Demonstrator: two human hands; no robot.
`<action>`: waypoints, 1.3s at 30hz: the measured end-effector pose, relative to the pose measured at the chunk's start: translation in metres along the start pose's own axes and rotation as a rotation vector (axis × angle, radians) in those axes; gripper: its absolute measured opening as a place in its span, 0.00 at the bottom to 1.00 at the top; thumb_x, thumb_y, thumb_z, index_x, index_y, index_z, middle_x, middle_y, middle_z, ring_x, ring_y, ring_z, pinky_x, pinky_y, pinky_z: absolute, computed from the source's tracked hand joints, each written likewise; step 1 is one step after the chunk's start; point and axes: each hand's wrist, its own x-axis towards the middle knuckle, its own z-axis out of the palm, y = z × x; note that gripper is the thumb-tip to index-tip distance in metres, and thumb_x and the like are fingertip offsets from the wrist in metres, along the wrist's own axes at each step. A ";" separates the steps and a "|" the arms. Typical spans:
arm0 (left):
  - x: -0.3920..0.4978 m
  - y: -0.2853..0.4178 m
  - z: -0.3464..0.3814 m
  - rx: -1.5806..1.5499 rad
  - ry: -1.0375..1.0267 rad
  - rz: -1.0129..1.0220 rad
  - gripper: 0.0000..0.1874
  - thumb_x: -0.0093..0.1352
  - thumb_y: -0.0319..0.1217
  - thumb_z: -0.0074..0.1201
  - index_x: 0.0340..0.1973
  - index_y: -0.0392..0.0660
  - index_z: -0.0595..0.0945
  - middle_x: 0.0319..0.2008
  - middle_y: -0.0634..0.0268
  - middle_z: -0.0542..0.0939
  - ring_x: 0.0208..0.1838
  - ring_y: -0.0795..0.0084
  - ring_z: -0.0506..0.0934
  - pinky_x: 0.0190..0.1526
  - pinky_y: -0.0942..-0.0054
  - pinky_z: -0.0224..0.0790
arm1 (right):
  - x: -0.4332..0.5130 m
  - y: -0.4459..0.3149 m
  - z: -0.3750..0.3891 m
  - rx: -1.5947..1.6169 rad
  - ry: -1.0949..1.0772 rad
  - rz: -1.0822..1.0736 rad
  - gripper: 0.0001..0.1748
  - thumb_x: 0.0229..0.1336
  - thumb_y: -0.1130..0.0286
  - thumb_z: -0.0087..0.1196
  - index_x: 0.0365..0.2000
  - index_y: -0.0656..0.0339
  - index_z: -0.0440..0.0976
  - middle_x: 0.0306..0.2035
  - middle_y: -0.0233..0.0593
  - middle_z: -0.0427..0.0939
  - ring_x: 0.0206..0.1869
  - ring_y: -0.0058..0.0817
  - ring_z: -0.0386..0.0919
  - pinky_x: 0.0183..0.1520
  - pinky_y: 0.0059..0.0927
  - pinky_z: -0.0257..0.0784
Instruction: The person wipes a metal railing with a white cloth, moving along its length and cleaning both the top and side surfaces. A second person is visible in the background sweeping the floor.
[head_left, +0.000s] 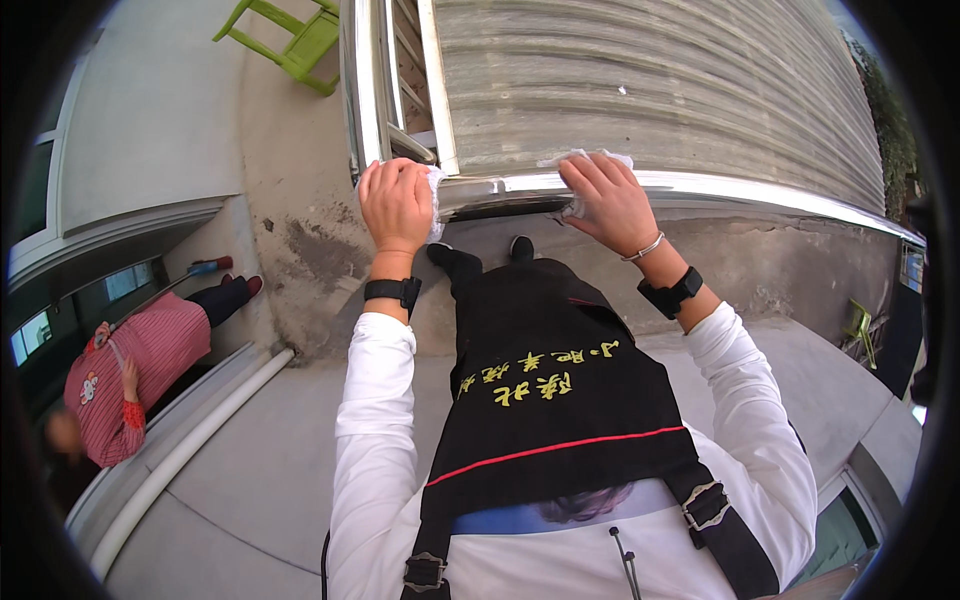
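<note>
A shiny metal handrail (517, 186) crosses in front of me. My left hand (397, 202) is closed over a white cloth (435, 202) at the rail's corner, where another metal rail (367, 90) runs away from me. Farther right, my right hand (611, 199) grips the same rail through a second white cloth (622, 159), its thumb below. Whether the two cloths are joined cannot be seen. A black apron (562, 375) with yellow writing and a red stripe hangs over my white sleeves and shirt.
Corrugated roofing sheet (645, 90) lies beyond the rail. A green chair (307, 45) stands at the upper left. In a doorway at the left, a person in a red striped smock (142, 360) holds a long handle. A white pipe (187, 457) runs along the wall.
</note>
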 end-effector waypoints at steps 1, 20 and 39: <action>0.000 -0.001 0.000 -0.002 -0.003 0.000 0.10 0.72 0.35 0.49 0.32 0.49 0.84 0.38 0.68 0.80 0.47 0.63 0.77 0.67 0.58 0.59 | 0.017 -0.018 0.013 0.039 0.020 -0.046 0.45 0.43 0.57 0.72 0.61 0.58 0.67 0.59 0.38 0.73 0.62 0.40 0.70 0.67 0.42 0.65; -0.001 0.001 -0.002 -0.012 0.004 -0.037 0.09 0.72 0.33 0.48 0.33 0.48 0.83 0.38 0.68 0.81 0.46 0.62 0.78 0.67 0.57 0.60 | -0.002 -0.028 0.028 -0.209 0.070 -0.357 0.33 0.55 0.67 0.56 0.63 0.33 0.73 0.70 0.17 0.63 0.70 0.30 0.66 0.74 0.39 0.61; 0.001 -0.003 -0.004 0.046 -0.066 0.058 0.11 0.74 0.32 0.43 0.35 0.46 0.81 0.41 0.67 0.81 0.49 0.63 0.77 0.70 0.55 0.57 | -0.174 0.189 -0.069 -0.415 0.077 0.538 0.57 0.28 0.67 0.78 0.65 0.43 0.63 0.66 0.27 0.69 0.70 0.33 0.65 0.75 0.41 0.58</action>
